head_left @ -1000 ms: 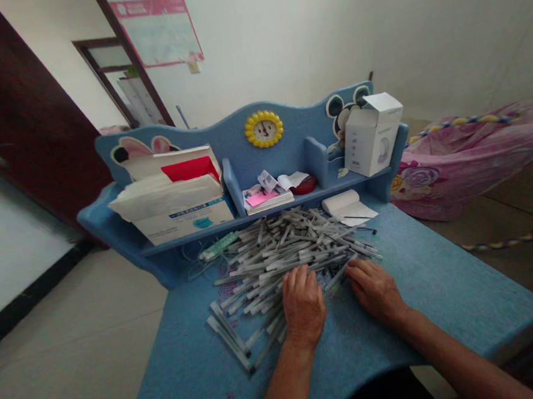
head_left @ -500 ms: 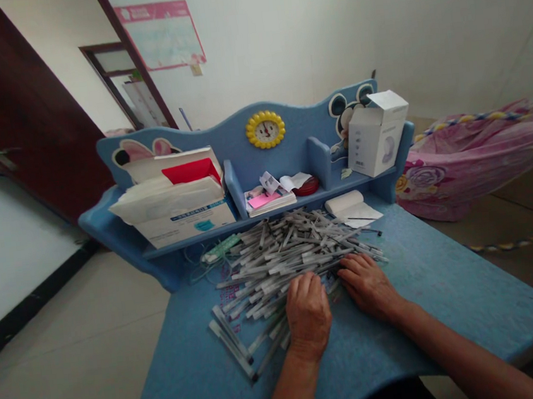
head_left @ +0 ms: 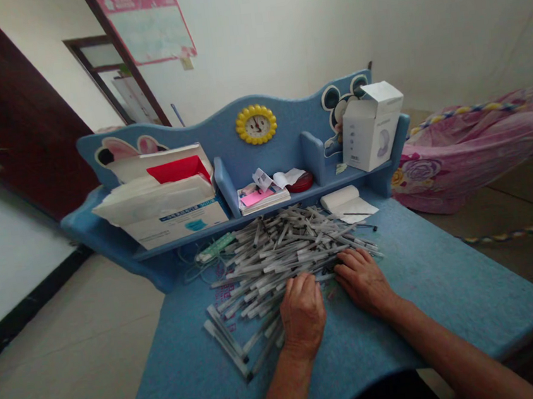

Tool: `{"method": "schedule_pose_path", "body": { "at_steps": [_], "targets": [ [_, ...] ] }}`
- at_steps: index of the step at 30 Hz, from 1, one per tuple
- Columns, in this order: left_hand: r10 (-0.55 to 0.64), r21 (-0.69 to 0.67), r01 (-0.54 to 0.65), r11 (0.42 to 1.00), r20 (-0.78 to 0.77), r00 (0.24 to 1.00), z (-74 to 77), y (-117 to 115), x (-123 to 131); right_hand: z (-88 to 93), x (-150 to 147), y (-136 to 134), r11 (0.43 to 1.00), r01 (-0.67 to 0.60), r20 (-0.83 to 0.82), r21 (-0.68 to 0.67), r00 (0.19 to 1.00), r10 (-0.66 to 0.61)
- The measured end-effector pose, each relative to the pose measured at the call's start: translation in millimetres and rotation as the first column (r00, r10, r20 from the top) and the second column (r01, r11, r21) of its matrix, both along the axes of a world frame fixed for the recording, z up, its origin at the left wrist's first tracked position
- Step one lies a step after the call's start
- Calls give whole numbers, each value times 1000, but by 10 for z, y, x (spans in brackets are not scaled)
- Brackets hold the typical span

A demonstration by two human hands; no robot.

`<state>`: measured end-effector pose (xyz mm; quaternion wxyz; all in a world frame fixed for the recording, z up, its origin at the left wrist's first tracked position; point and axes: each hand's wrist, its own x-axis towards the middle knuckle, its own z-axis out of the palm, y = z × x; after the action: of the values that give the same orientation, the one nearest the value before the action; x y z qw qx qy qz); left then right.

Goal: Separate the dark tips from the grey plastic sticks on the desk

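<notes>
A heap of pens (head_left: 277, 255), with pale, translucent barrels and some dark ends, is spread over the blue desktop (head_left: 447, 288). At the heap's near edge, my left hand (head_left: 304, 313) is closed, its fingers curled down. A pen (head_left: 325, 277) sticks out from its fingertips toward the other hand. Just to the right, my right hand (head_left: 363, 281) rests low by the pens with its fingers bent together; whatever is under its fingertips is hidden. Several pens (head_left: 227, 340) lie apart at the left front of the heap.
Behind the heap, a blue shelf (head_left: 227, 188) holds a mask box (head_left: 174, 225) with papers, a stack of booklets (head_left: 264, 200) and a white carton (head_left: 373, 128). A paper roll (head_left: 342, 198) lies at the back right. A green strip with cords (head_left: 214, 248) is at the back left.
The view has shifted slightly. Both hands stay at the near edge of the heap, and the pen between them shows more clearly now.
</notes>
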<state>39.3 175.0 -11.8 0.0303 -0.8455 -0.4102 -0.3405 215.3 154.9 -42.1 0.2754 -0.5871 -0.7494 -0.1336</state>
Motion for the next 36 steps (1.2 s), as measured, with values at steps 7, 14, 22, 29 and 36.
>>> {"method": "schedule_pose_path", "body": {
  "at_steps": [7, 14, 22, 29, 36],
  "targets": [
    [6, 39, -8, 999, 47, 999, -17, 18, 12, 45, 26, -20, 991, -78, -58, 109, 995, 85],
    [-8, 113, -3, 994, 102, 995, 4, -3, 26, 155, 3, -129, 980, -135, -75, 147, 986, 147],
    [-340, -200, 326, 924, -36, 940, 165, -93, 52, 308, -84, -391, 982, -190, -137, 14, 972, 190],
    [-400, -584, 521, 622, 336, 853, 216, -108, 20, 468, 83, -483, 960, -251, -535, -123, 832, 149],
    [56, -741, 486, 464, 572, 818, 93, -38, 27, 469, 414, -103, 972, 0, -480, -235, 870, -116]
  ]
}}
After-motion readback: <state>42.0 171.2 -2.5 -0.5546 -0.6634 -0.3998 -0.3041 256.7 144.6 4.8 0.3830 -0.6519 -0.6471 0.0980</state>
